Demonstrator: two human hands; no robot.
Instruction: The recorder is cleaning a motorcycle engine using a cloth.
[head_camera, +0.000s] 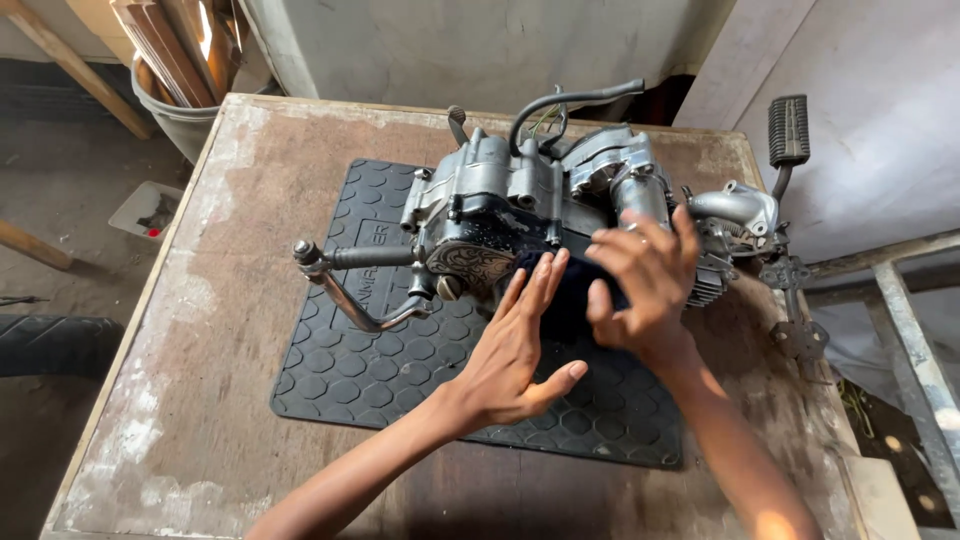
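Observation:
A grey metal motorcycle engine (520, 195) stands on a black rubber mat (400, 370) on a worn wooden table (210, 300). A dark blue cloth (570, 300) lies against the engine's near side. My left hand (515, 350) is flat with its fingers straight, pressing on the cloth's left part. My right hand (640, 285) has its fingers spread over the cloth and the engine's near face. A bent metal lever (345, 285) sticks out to the left of the engine. A black hose (560, 100) curves over its top.
A pedal with a ribbed black pad (788, 130) rises at the table's far right. A bucket holding wooden planks (180, 80) stands beyond the far left corner. A black tyre (55, 345) lies on the floor at left. A metal frame (910, 330) stands at right.

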